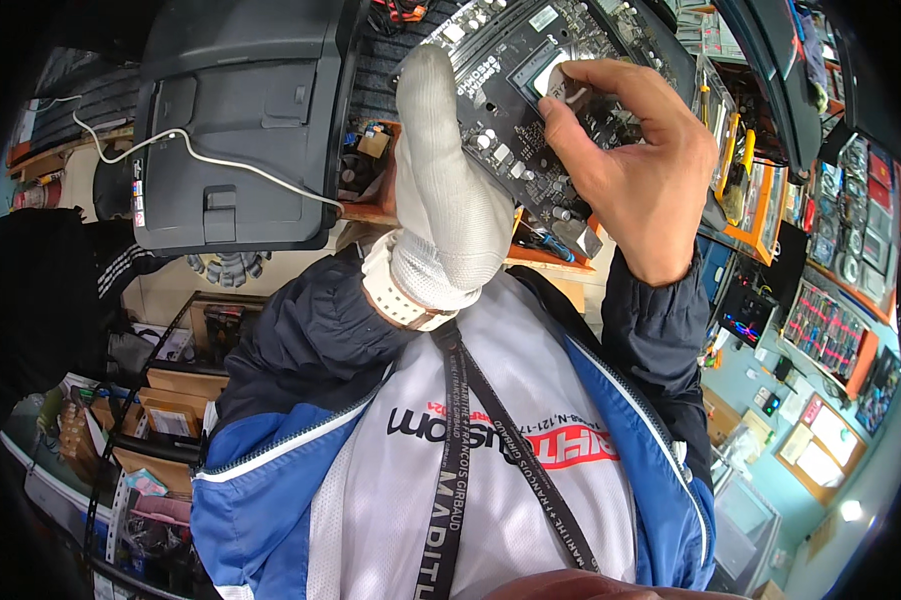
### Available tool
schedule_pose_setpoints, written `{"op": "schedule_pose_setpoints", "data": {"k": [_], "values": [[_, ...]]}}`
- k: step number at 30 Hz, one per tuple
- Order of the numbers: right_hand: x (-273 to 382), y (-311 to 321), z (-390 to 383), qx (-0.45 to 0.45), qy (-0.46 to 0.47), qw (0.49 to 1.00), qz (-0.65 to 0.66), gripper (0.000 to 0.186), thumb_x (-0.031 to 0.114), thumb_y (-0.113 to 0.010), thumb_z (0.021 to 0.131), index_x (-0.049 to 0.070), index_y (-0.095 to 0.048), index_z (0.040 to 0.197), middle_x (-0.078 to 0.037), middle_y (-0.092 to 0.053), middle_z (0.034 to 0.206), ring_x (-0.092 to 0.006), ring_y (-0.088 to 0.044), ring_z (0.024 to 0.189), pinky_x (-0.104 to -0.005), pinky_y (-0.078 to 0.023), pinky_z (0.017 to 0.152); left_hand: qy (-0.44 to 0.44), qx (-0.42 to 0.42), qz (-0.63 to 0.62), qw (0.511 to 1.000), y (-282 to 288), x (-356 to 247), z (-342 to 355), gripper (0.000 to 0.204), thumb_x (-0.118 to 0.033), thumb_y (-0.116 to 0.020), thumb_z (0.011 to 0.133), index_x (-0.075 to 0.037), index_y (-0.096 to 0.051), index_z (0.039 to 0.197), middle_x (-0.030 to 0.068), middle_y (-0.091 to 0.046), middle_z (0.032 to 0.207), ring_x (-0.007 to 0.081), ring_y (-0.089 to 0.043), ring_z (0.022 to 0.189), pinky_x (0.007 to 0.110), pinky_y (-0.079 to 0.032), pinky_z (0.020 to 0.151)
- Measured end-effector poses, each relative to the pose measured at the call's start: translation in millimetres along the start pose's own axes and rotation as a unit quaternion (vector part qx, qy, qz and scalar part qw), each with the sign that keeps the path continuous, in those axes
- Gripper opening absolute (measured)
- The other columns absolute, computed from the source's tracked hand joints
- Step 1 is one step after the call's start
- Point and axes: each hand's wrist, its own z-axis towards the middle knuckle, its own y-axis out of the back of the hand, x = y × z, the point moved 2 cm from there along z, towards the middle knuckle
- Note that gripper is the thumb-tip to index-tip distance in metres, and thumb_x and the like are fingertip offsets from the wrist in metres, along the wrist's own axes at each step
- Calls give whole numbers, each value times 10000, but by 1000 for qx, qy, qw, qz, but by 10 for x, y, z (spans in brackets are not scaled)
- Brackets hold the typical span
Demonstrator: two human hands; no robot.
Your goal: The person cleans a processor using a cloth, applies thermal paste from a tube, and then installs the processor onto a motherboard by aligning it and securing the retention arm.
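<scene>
A black motherboard (515, 150) is tilted in front of my chest at the upper middle. My left hand (440, 170), in a white knit glove, grips the board by its left edge. Its thumb points up along the board, and its other fingers are hidden. My bare right hand (645, 150) reaches over the board from the right. Its thumb and index finger are bent in a pinch at the processor socket (525, 80), over a pale, shiny square patch (547, 75). A small greyish piece shows between these fingertips, too unclear to name.
A large dark grey plastic case (240, 110) stands to the left, a white cable (230, 165) across it. Yellow-handled tools (738, 175) sit in a rack at the right. Shelves with boxes (175, 400) are at the lower left. Another person's dark sleeve (120, 255) shows at far left.
</scene>
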Motion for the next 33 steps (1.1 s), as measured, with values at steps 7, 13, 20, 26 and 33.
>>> {"op": "schedule_pose_setpoints", "data": {"k": [7,13,20,26,33], "values": [[1,-17,6,4,17,1000,4,273,173,-868,782,39,-811,1014,-121,-790,951,-286,-768,809,-345,-592,742,-11,29,13,999,22,-28,-7,667,-587,-378,1145,-50,-582,1483,115,-685,1411,275,-670,1281,462,-518,1141],[-14,-12,2,18,1,1000,-5,262,176,-870,776,49,-815,999,-123,-792,945,-285,-769,809,-343,-593,747,118,-282,43,951,-549,-271,26,650,-576,-385,1148,-53,-593,1473,114,-691,1402,270,-673,1278,461,-523,1136],[5,-37,23,29,27,999,-11,264,117,-887,792,37,-826,1036,-97,-804,962,-214,-759,855,-313,-581,804,3,-2,-24,1000,87,-66,-23,645,-557,-367,1152,-42,-589,1470,120,-698,1387,270,-687,1250,452,-537,1117],[22,-37,7,61,4,998,-24,275,81,-895,832,29,-832,1095,-59,-806,972,-122,-719,902,-272,-554,867,-10,-8,2,1000,53,-57,-48,631,-526,-358,1158,-25,-590,1464,131,-700,1381,267,-692,1240,442,-542,1107],[28,-38,13,79,13,996,-47,286,79,-892,842,35,-835,1119,-43,-800,963,-110,-698,896,-267,-545,874,-14,-13,8,1000,49,-77,-57,616,-490,-347,1164,-5,-590,1456,145,-704,1373,264,-697,1229,430,-547,1096]]}}
